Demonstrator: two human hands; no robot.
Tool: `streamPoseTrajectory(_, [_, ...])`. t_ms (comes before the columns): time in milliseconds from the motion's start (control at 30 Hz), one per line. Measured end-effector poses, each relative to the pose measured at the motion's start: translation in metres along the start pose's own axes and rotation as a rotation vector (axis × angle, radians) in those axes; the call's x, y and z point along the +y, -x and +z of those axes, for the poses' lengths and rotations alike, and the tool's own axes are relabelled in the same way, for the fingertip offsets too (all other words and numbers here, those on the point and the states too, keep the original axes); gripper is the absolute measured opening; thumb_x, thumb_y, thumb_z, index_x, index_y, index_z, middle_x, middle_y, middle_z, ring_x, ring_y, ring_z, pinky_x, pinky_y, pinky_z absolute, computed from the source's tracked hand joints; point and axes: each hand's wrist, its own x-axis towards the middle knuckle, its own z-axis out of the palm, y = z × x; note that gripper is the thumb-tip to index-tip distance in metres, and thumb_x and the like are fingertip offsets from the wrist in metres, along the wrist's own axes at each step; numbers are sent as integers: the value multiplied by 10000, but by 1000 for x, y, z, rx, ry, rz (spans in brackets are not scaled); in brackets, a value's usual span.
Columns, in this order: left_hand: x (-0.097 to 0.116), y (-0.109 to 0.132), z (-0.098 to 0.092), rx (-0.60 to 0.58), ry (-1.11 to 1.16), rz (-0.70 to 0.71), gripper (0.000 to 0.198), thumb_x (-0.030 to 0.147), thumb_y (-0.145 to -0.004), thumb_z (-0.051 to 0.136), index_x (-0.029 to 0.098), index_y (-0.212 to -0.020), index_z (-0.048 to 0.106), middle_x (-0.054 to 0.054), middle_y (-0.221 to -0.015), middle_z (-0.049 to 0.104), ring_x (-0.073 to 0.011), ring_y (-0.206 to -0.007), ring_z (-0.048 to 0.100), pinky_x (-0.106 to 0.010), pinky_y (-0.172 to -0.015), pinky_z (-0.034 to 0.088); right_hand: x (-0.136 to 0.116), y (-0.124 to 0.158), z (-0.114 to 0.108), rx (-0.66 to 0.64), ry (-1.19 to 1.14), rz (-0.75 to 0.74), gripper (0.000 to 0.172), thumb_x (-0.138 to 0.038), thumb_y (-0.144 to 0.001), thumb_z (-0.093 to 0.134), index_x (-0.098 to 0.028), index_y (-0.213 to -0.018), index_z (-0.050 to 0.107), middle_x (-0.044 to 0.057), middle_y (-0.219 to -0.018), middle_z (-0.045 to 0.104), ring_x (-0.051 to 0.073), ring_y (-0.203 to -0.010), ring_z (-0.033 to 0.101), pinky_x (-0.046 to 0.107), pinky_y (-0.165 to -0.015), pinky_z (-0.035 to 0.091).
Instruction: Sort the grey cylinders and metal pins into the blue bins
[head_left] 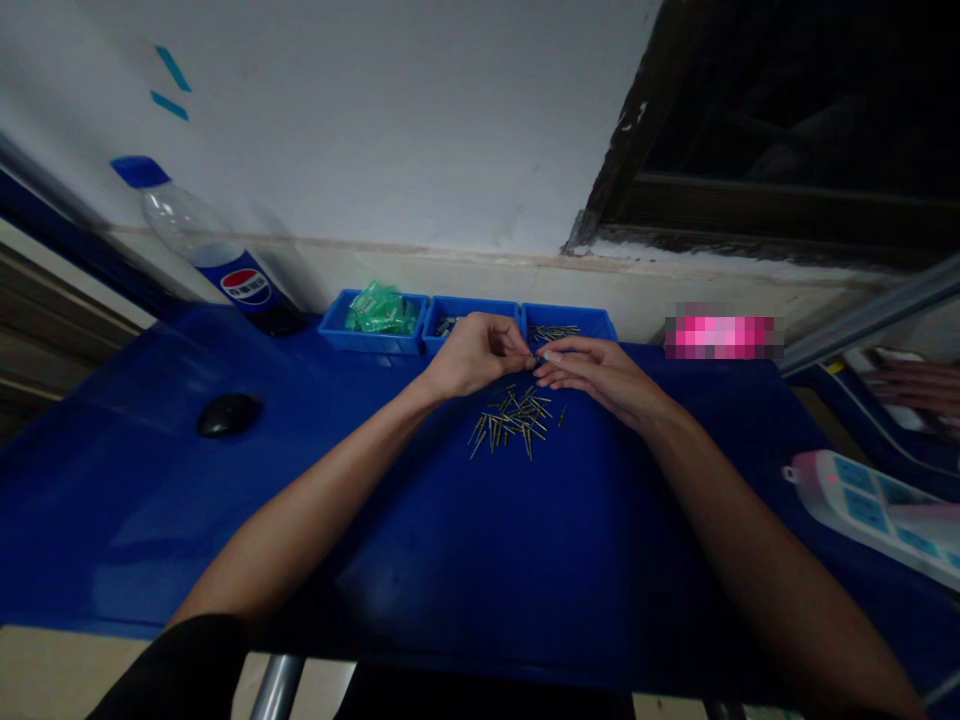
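Observation:
My left hand [480,355] is closed in a pinch, and its fingertips meet those of my right hand [596,372] above the table. Between them is something small and greyish, too small to make out. The fingers of my right hand are pressed together on it. Just below both hands lies a loose pile of thin, brass-coloured metal pins [514,415], some with a thicker middle. One pin [562,414] lies a little apart on the right. Behind my hands, similar pins [556,332] fill part of the right blue bin [596,318].
A left blue bin [371,343] holds green translucent pieces [382,308]; the middle bin [476,305] holds small grey parts, partly hidden by my left hand. A cola bottle [244,280] and a black mouse [227,415] stand left. A power strip [862,495] lies right.

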Motion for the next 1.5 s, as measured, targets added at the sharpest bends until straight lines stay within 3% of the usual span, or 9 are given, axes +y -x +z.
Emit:
streamPoseTrajectory(367, [-2,1,-1,-37,-42,-21,176,247,-718,819,138,-799,707,-65,-780,757,-142,-686,693,-274,-655,562,4,-1,3,65,-73,-19,184,-363,-757,853,-274,-913,811,59,-899,812,255,-904,760,483,-973,589])
streamPoseTrajectory(567, [-9,1,-8,-56,-371,20,72,154,-772,727,137,-841,732,-64,-813,768,-161,-733,717,-265,-680,544,3,-4,-3,198,10,-89,203,-401,-763,838,-251,-895,804,65,-884,819,242,-855,758,453,-907,599])
streamPoseTrajectory(800, [-15,5,-6,-260,-677,-46,235,77,-780,695,129,-1004,745,-76,-898,780,-157,-766,701,-253,-674,481,5,-8,-13,364,72,-154,280,-365,-798,794,-267,-1060,793,85,-1159,807,284,-1040,760,448,-898,616])
streamPoseTrajectory(1333, [-15,9,-3,-359,-863,-137,268,8,-854,575,127,-1058,700,-95,-934,738,-179,-803,632,-295,-702,416,3,-7,-12,299,36,-133,182,-323,-803,780,-257,-973,785,68,-1044,824,229,-881,760,391,-802,590])
streamPoseTrajectory(1500, [-12,7,-9,-288,-738,-53,198,34,-867,560,133,-999,670,-50,-816,693,-148,-695,572,-283,-657,401,7,-9,-10,274,51,-123,184,-336,-802,774,-250,-964,780,69,-970,823,227,-855,756,389,-791,589])
